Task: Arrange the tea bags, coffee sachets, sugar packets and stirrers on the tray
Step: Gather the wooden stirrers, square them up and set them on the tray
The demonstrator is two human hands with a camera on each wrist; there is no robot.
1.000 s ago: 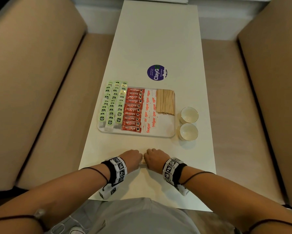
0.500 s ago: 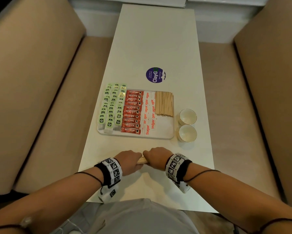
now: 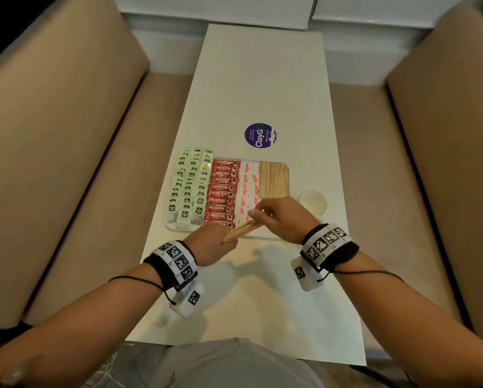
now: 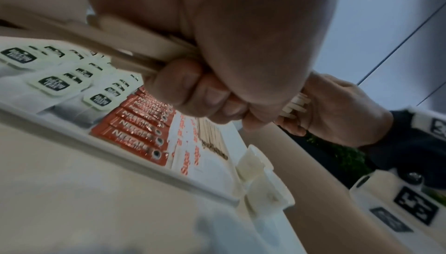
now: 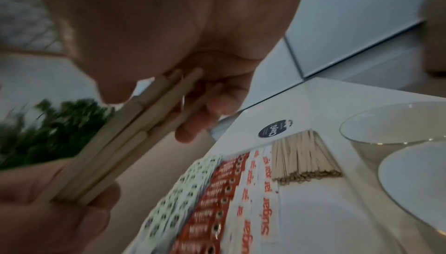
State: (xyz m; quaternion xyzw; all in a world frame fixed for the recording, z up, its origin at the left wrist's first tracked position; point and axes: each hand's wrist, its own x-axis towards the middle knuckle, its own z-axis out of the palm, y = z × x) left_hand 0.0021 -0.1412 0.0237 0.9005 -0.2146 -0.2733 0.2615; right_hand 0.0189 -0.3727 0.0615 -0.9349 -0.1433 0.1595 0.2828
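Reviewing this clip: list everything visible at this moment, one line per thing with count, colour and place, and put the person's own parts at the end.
tea bags: many, green tags, three columns at the tray's left end
coffee sachets: about ten, red, column beside the tea bags
sugar packets: several, white with orange print, right of the sachets
stirrers on tray: one pile, pale wood, far right of the tray
held stirrers: one bundle, pale wood, over the tray's near edge
tray: one, white, mid-table
cups: two, clear, right of the tray
sticker: one, purple, beyond the tray
table: one, white
benches: two, tan, either side
left hand: grips the bundle
right hand: grips the bundle
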